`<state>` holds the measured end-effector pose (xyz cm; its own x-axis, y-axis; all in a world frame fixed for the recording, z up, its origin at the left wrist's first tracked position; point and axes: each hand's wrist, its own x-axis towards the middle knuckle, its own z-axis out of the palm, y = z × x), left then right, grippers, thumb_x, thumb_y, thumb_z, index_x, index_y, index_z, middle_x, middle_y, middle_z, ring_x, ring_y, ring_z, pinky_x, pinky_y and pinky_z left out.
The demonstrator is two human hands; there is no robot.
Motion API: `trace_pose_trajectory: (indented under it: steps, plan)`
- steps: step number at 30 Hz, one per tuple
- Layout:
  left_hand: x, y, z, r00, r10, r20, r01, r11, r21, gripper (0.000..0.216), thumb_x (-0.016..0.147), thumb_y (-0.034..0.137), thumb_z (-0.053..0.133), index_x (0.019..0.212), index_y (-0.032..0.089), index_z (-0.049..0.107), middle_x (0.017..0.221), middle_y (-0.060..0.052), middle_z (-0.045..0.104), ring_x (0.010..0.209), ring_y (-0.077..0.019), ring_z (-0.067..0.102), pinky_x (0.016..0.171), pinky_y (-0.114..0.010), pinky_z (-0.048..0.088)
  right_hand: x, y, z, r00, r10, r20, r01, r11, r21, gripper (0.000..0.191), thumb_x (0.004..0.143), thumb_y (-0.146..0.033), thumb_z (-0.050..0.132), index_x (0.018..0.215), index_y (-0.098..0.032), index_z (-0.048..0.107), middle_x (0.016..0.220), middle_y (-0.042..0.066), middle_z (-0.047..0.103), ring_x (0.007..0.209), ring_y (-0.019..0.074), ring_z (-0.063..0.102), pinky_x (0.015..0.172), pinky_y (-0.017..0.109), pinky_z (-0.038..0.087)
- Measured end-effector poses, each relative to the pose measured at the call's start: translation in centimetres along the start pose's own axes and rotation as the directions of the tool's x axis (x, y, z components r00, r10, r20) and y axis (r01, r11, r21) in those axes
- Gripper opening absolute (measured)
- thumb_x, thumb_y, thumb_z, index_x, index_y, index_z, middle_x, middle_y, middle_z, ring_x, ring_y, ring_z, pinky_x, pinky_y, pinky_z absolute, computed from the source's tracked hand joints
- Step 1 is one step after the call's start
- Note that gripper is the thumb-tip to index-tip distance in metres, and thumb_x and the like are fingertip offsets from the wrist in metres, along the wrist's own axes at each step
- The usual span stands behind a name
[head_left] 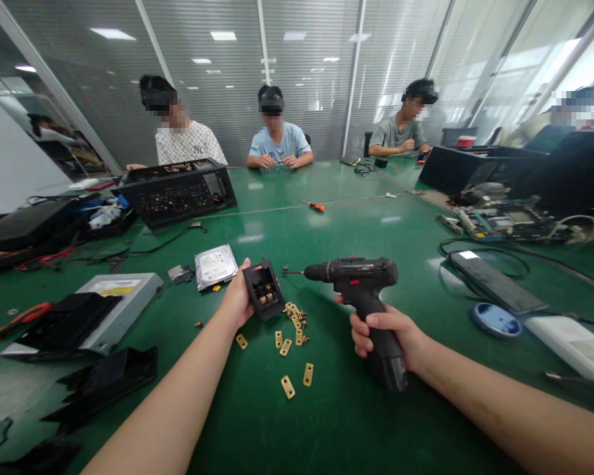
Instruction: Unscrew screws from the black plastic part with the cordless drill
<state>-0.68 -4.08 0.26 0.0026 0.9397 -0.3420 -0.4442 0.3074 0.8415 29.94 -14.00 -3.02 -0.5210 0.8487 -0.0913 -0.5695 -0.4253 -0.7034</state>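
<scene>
Over the green glossy tabletop (pixel 336 429), well short of its far edge, the right hand (pixel 400 328) grips a black pistol-shaped cordless drill (pixel 359 272), barrel parallel to that edge, bit pointing left toward the black rectangular plastic box (pixel 263 291) clasped, tilted, in the left hand (pixel 237 295).

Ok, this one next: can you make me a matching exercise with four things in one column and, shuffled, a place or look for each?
Things:
1. drill
2. black box
3. hard drive
4. small plates

Places or looks:
A. silver, with a white label
B. held in the right hand
C. gold, scattered on the green table
D. held in the left hand

Right pairs: 1-B, 2-D, 3-A, 4-C
</scene>
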Motion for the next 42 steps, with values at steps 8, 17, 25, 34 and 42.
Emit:
trace_pose_trajectory:
  steps: [8,17,25,34,42]
  plan:
    - [0.3,0.0,-0.5,0.999,-0.016,0.032,0.016,1.0,-0.008,0.041,0.108,0.038,0.044,0.099,0.012,0.074,0.082,-0.015,0.078,0.07,-0.0257,0.077,0.068,-0.037,0.065,0.7,-1.1,-1.3,0.984,0.116,0.137,-0.148,0.956,0.255,0.068,0.084,-0.031,0.078,0.146,-0.014,0.056,0.074,-0.011,0.052,0.056,0.0074,0.044,0.061,0.021,0.051]
    - [0.1,0.1,-0.1,0.999,-0.035,-0.005,0.035,0.999,-0.012,0.039,0.107,0.036,0.046,0.095,0.013,0.075,0.083,-0.015,0.078,0.071,-0.0256,0.077,0.07,-0.038,0.065,0.2,-1.0,-1.1,0.973,0.066,0.221,-0.132,0.946,0.297,0.068,0.083,-0.03,0.078,0.145,-0.016,0.056,0.074,-0.011,0.05,0.056,0.0079,0.038,0.062,0.021,0.052]
    - [0.0,0.3,0.0,0.999,-0.034,-0.018,0.034,0.999,0.006,0.041,0.107,0.035,0.044,0.093,0.012,0.076,0.082,-0.015,0.078,0.071,-0.0256,0.076,0.07,-0.037,0.065,0.6,-1.2,-1.0,0.97,0.09,0.227,-0.159,0.939,0.306,0.081,0.081,-0.033,0.084,0.153,-0.016,0.048,0.078,-0.01,0.049,0.059,0.0083,0.038,0.064,0.021,0.053]
    - [0.0,0.3,-0.2,0.998,-0.045,-0.047,0.044,0.999,-0.008,0.04,0.106,0.039,0.048,0.096,0.013,0.076,0.082,-0.015,0.078,0.071,-0.0272,0.077,0.07,-0.038,0.065,0.7,-0.9,-0.5,0.967,0.094,0.235,-0.165,0.939,0.302,0.089,0.091,-0.07,0.072,0.155,-0.013,0.049,0.077,-0.007,0.053,0.057,0.0106,0.037,0.06,0.025,0.052]
    - [0.2,0.3,-0.8,0.997,-0.068,-0.031,0.068,0.998,-0.016,0.043,0.107,0.04,0.047,0.093,0.013,0.078,0.083,-0.017,0.079,0.073,-0.0284,0.078,0.07,-0.04,0.066,1.0,-0.7,-0.3,0.97,0.1,0.221,-0.168,0.935,0.314,0.087,0.092,-0.074,0.07,0.152,-0.013,0.054,0.077,-0.007,0.052,0.056,0.0107,0.035,0.059,0.026,0.051]
